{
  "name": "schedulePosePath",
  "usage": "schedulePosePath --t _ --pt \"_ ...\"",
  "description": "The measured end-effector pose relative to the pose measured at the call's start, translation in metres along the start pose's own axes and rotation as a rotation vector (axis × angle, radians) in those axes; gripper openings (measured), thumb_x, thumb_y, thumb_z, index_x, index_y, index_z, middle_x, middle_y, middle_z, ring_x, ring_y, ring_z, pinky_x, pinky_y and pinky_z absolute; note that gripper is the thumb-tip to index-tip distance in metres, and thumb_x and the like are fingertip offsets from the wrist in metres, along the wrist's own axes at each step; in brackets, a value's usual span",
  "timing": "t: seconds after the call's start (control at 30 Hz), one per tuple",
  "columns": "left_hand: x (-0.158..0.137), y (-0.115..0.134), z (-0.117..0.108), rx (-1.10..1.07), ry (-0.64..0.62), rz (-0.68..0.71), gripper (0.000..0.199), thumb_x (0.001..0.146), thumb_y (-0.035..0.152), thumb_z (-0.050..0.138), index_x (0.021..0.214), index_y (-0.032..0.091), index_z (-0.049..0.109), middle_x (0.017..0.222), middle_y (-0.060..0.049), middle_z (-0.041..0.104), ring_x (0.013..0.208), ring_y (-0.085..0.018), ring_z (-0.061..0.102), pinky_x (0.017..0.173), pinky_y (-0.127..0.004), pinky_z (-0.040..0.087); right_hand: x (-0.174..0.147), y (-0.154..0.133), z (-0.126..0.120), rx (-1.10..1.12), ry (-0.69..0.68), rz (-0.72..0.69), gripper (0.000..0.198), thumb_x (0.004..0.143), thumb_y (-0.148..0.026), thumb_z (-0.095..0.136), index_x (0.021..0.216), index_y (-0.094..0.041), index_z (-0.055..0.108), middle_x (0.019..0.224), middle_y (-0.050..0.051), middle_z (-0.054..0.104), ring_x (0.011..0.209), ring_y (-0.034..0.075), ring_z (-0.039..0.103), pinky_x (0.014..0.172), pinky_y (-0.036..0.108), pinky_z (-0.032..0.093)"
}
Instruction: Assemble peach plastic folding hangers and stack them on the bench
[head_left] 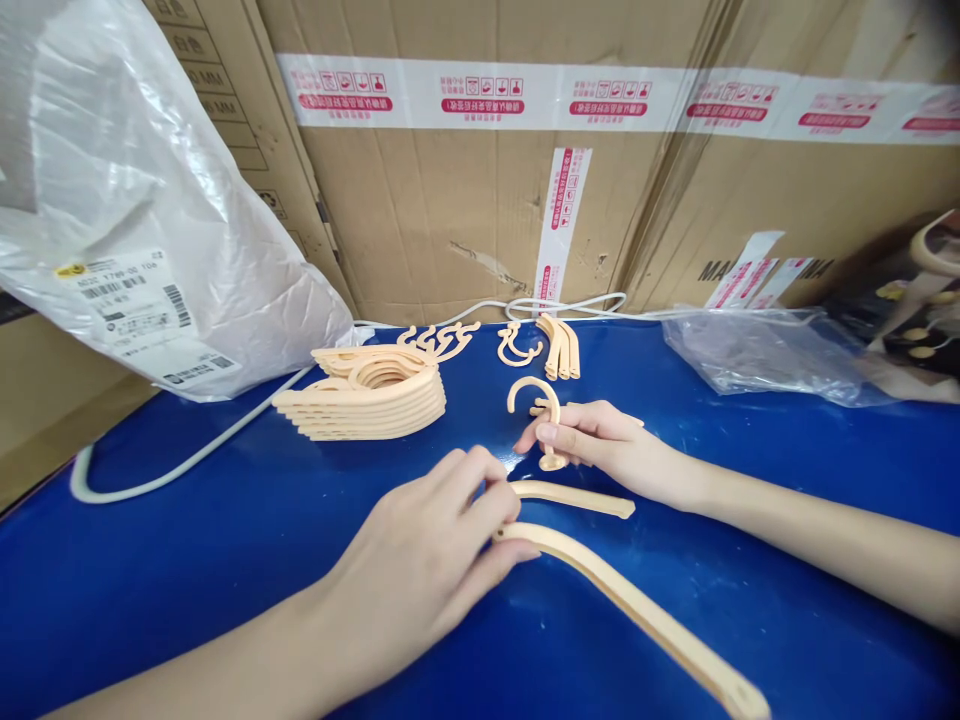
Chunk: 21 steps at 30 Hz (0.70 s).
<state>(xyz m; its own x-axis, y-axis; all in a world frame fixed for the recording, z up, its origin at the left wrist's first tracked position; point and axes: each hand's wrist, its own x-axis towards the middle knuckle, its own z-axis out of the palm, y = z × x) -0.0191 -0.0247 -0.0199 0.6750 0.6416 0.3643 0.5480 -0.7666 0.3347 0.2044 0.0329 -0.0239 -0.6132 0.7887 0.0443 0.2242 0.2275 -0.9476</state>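
My left hand (pixel 427 540) is closed, thumb and fingers pinching the end of a long curved beige hanger arm (pixel 622 590) that slants toward the lower right. Just beyond it, a second hanger arm (pixel 577 496) lies near my left fingertips; whether they touch it I cannot tell. My right hand (pixel 607 440) grips a beige hanger hook (pixel 553 415) upright, its curve at the top and a round base below. Part of another beige piece shows behind the right fingers. A stack of beige hanger pieces (pixel 375 415) sits farther back on the left.
Loose hooks (pixel 439 340), another hook group (pixel 517 348) and short arms (pixel 560 350) lie at the back of the blue table (pixel 225 600). Cardboard boxes (pixel 450 200) stand behind. A white plastic bag (pixel 150 180), a cable (pixel 172 475) and a clear bag (pixel 772 355) flank the area.
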Motion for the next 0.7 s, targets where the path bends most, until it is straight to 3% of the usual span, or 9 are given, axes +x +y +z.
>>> schedulePosePath --t 0.13,0.23,0.4,0.47,0.57,0.63,0.7 --pt "0.008 -0.007 -0.011 -0.627 0.035 -0.26 0.013 0.092 0.032 0.055 0.086 0.021 0.055 0.081 0.003 0.054 0.072 -0.01 0.052 0.065 -0.02 0.044 -0.001 0.003 0.0 0.076 -0.02 -0.014 0.035 0.098 -0.039 0.042 0.099 -0.018 0.07 0.077 -0.001 0.059 0.068 0.009 0.049 0.06 0.021 0.037" --pt "0.013 -0.013 -0.015 -1.022 0.104 -0.379 0.015 0.089 0.033 0.06 0.085 0.019 0.058 0.076 0.004 0.056 0.065 -0.007 0.053 0.062 -0.016 0.045 -0.001 0.004 0.0 0.079 -0.051 -0.006 0.036 0.098 -0.039 0.042 0.099 -0.017 0.071 0.074 0.0 0.055 0.068 0.009 0.047 0.06 0.022 0.037" --pt "0.014 -0.019 -0.016 -1.367 0.149 -0.478 0.015 0.089 0.034 0.062 0.089 0.019 0.061 0.089 0.0 0.066 0.086 -0.013 0.064 0.077 -0.021 0.053 -0.002 0.005 -0.001 0.077 -0.087 -0.002 0.037 0.098 -0.04 0.042 0.103 -0.017 0.071 0.072 0.0 0.051 0.068 0.01 0.046 0.06 0.023 0.035" --pt "0.013 -0.02 -0.017 -1.408 0.129 -0.52 0.019 0.088 0.039 0.062 0.089 0.02 0.061 0.083 0.001 0.069 0.087 -0.013 0.066 0.081 -0.021 0.053 -0.003 0.004 -0.001 0.064 -0.084 0.005 0.035 0.097 -0.04 0.043 0.105 -0.018 0.07 0.074 0.0 0.053 0.069 0.009 0.047 0.061 0.023 0.036" --pt "0.011 -0.018 -0.018 -1.325 0.008 -0.555 0.029 0.091 0.049 0.053 0.087 0.02 0.057 0.057 0.006 0.06 0.051 -0.009 0.061 0.063 -0.022 0.056 -0.003 0.002 0.0 0.065 -0.08 0.005 0.029 0.096 -0.038 0.048 0.104 -0.019 0.069 0.078 0.0 0.057 0.071 0.009 0.049 0.063 0.022 0.038" --pt "0.008 -0.017 -0.015 -1.048 -0.085 -0.529 0.032 0.094 0.049 0.043 0.088 0.021 0.055 0.049 0.008 0.051 0.035 -0.007 0.048 0.047 -0.02 0.049 -0.002 0.001 0.001 0.103 -0.072 0.006 0.022 0.093 -0.034 0.053 0.098 -0.018 0.067 0.08 -0.001 0.059 0.071 0.008 0.051 0.064 0.021 0.039" --pt "0.004 -0.016 -0.012 -0.606 -0.107 -0.414 0.03 0.096 0.044 0.038 0.088 0.021 0.056 0.053 0.007 0.051 0.038 -0.008 0.046 0.043 -0.018 0.039 -0.002 0.0 0.001 0.157 -0.047 0.018 0.015 0.091 -0.03 0.056 0.092 -0.018 0.064 0.078 -0.002 0.059 0.069 0.008 0.052 0.063 0.021 0.04"
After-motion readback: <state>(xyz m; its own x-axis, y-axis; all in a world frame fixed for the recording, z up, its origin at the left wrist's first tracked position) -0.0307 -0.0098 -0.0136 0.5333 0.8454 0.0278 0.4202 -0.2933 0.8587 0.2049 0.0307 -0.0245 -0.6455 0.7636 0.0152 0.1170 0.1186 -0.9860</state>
